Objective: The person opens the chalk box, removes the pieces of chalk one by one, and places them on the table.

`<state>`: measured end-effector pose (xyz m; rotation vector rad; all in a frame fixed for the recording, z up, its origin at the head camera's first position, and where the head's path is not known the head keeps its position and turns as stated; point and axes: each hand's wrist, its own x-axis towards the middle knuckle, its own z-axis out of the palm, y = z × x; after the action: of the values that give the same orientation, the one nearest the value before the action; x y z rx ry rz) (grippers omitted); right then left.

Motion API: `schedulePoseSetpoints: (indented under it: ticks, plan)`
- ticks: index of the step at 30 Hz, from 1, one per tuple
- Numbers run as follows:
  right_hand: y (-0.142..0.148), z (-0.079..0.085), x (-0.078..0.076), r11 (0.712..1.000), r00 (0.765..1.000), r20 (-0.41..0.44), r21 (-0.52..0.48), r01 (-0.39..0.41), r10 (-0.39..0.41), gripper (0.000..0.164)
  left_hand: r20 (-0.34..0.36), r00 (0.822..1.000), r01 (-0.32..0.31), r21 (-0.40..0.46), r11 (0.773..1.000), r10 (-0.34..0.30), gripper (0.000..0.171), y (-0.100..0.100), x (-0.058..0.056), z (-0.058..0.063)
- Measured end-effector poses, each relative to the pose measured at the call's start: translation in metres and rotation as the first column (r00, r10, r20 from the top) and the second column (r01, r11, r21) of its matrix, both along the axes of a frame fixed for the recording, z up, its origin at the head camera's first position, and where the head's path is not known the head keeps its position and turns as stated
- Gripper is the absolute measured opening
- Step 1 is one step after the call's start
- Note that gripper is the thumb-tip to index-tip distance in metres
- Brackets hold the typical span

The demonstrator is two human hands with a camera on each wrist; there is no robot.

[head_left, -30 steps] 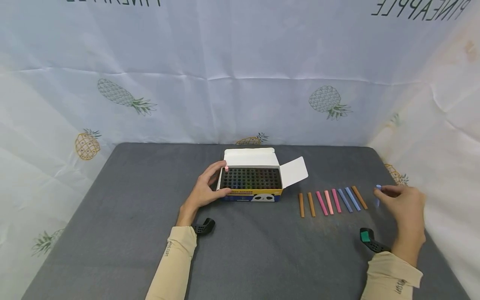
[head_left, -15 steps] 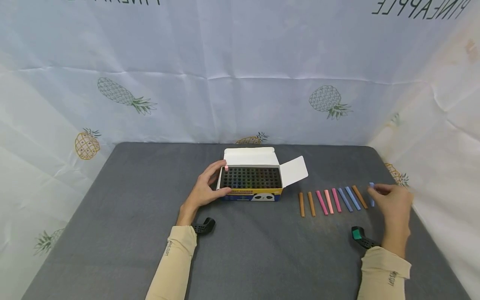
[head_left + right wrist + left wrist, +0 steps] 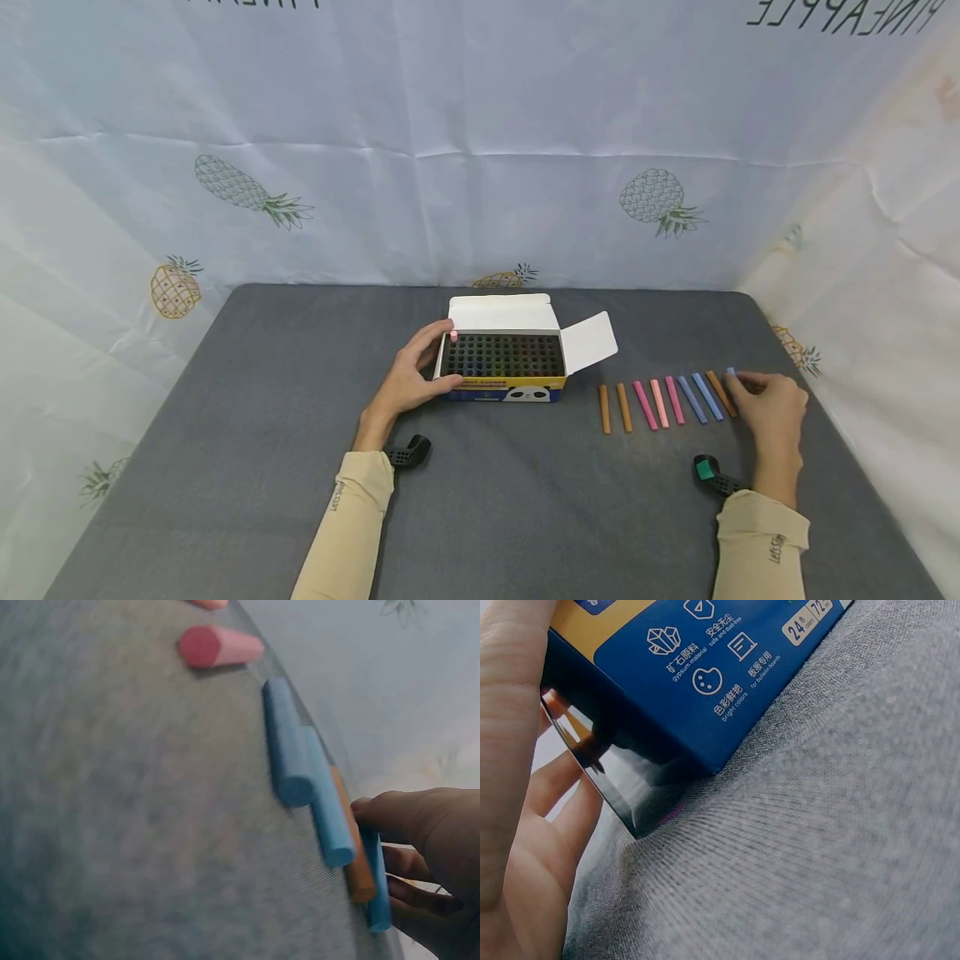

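Note:
In the head view my left hand grips the left end of an open chalk box, thumb at the front corner and fingers at the back. One pink chalk stick stands up in the back left corner of its dark holed insert. At the right end of a row of chalk, my right hand pinches a blue chalk stick between thumb and fingers. This stick lies right beside a brown chalk stick in the right wrist view; the hand partly hides it in the head view.
Leftward from the brown stick run two blue sticks, several pink ones and two brown ones, all flat on the grey table. The box's white side flap sticks out to the right. Pineapple-print cloth stands behind.
My right hand has moved left with the blue chalk stick, bringing it from apart to beside the brown stick. The left hand and the box stay put.

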<state>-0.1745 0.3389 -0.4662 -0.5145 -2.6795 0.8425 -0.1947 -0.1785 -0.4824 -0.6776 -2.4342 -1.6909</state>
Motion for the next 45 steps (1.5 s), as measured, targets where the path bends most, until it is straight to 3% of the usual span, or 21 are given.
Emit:
schedulePoseSetpoints:
  ticks: [13, 28, 36, 40, 45]
  plan:
    - [0.001, -0.008, -0.006, 0.999, 0.999, -0.023, -0.028, 0.023, -0.024, 0.036, 0.018, 1.000, 0.003, 0.009, 1.000, -0.003, 0.082, 0.000, -0.001, 0.001]
    - [-0.002, -0.006, -0.006, 0.996, 0.998, 0.029, -0.068, 0.050, -0.048, 0.040, 0.006, 1.000, 0.004, 0.016, 1.000, -0.004, 0.082, 0.000, -0.001, 0.001]
    - [-0.003, -0.006, -0.005, 0.996, 0.998, 0.026, -0.073, 0.057, -0.055, 0.041, 0.040, 0.999, -0.009, 0.005, 1.000, 0.009, 0.085, 0.001, -0.001, 0.000]
    - [-0.002, -0.007, -0.006, 0.994, 0.998, -0.003, -0.084, 0.066, -0.066, 0.039, 0.054, 0.998, -0.014, -0.013, 1.000, 0.015, 0.083, 0.003, 0.001, 0.006]
    - [-0.002, -0.003, -0.006, 0.990, 0.996, -0.045, -0.121, 0.077, -0.083, 0.040, 0.057, 0.998, -0.006, -0.007, 1.000, 0.007, 0.079, 0.008, 0.012, 0.028]
